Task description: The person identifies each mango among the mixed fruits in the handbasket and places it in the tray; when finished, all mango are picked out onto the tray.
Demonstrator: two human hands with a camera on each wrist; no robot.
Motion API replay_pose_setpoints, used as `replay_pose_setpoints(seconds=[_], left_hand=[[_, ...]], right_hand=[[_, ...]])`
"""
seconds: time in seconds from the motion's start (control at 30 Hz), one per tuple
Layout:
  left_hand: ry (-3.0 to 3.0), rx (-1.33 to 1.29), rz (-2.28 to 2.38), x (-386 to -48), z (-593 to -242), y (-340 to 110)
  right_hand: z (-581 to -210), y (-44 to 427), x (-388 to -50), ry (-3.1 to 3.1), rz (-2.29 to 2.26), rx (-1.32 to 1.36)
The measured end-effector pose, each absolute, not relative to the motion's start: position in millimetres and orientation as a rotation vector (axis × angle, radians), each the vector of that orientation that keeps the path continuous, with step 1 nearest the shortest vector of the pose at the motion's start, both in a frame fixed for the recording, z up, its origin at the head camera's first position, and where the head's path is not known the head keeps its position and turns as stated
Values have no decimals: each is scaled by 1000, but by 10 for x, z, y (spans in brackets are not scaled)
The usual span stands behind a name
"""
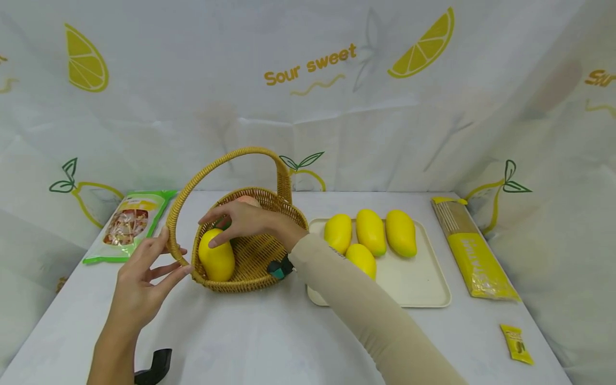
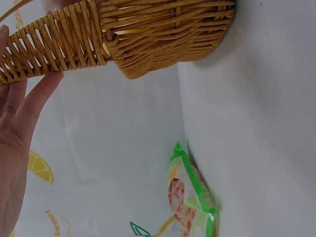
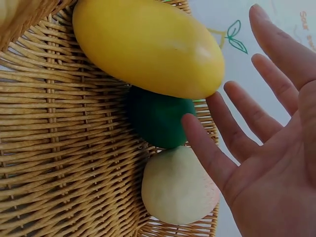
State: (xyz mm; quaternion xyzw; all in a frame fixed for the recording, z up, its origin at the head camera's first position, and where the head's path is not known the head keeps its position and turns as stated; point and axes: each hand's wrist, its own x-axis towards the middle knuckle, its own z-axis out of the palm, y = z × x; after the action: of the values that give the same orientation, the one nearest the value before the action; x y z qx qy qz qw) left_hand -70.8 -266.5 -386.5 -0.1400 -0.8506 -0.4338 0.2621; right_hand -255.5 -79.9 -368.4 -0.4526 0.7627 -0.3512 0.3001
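A wicker basket with a tall arched handle stands on the table. My left hand holds the foot of that handle at the left, thumb on one side and fingers on the other. Inside the basket, a yellow mango leans at the left end. Beside it lie a dark green round fruit and a pale, pinkish peach-like fruit. My right hand is over the basket, right by the mango, its fingers spread and fairly straight in the right wrist view, gripping nothing.
Right of the basket, several mangoes lie on a cream tray, partly behind my right sleeve. Farther right are a yellow noodle packet and a small yellow sachet. A green-edged food bag lies back left, before a printed curtain.
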Motion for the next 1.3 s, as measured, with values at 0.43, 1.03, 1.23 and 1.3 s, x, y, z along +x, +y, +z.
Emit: replay_pose_setpoints(seconds=[0.43,1.03,1.23,1.3], left_hand=[[-2318,-358,-1175,-701,-3861,-2666],[-2295,-378,-1149,-706,-3862,-2643],[-2269,-406,-1157,-710,-3871,-2652],[-2272,-402,-1150,-710,-3870,-2650]], right_hand=[[-3755,-862,-2600,2035,-871,-1166],[-3789,-875,-2547,1976,-889,-1184],[-3775,-888,-2517,1973,-882,-1230],[-3774,-888,-2509,1983,-873,-1229]])
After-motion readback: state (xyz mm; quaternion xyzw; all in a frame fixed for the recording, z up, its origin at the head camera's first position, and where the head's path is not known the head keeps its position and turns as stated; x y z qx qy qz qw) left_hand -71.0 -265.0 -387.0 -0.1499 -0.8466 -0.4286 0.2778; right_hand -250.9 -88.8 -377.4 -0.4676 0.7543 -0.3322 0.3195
